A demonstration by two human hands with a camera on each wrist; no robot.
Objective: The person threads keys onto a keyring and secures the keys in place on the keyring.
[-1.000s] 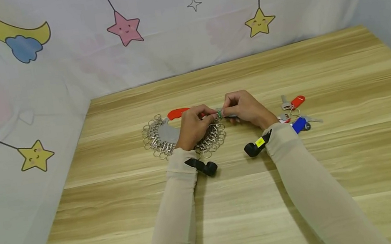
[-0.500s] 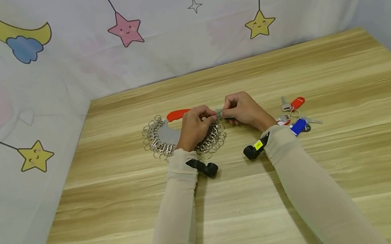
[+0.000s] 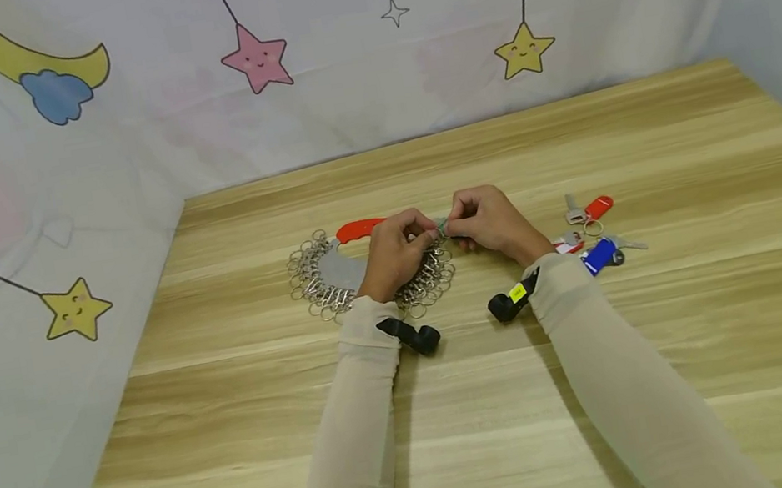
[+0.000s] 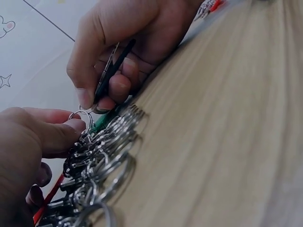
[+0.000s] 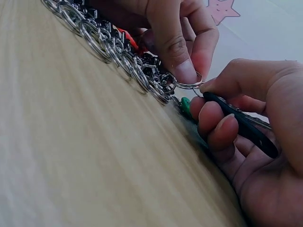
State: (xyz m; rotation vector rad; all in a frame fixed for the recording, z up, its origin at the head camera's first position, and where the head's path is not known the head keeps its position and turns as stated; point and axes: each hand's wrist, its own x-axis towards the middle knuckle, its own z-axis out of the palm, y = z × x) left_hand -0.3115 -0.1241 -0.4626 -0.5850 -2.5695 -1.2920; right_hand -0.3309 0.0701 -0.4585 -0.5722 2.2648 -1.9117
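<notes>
Inside the right hand (image 3: 492,220), a black strip (image 5: 252,133) points lengthwise — toward rings (image 5: 187,86).

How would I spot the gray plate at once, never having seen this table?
On the wooden table, look left of the loose keys, where the left grip partly covers something flat. That is the gray plate: unlike the keys, it has many metal rings along its curved edge and a red handle.

A silvery ring (image 5: 186,86) is pinched by the left hand (image 3: 397,250), a slim black tag (image 5: 253,132) slanting within the right hand (image 3: 494,220).
</notes>
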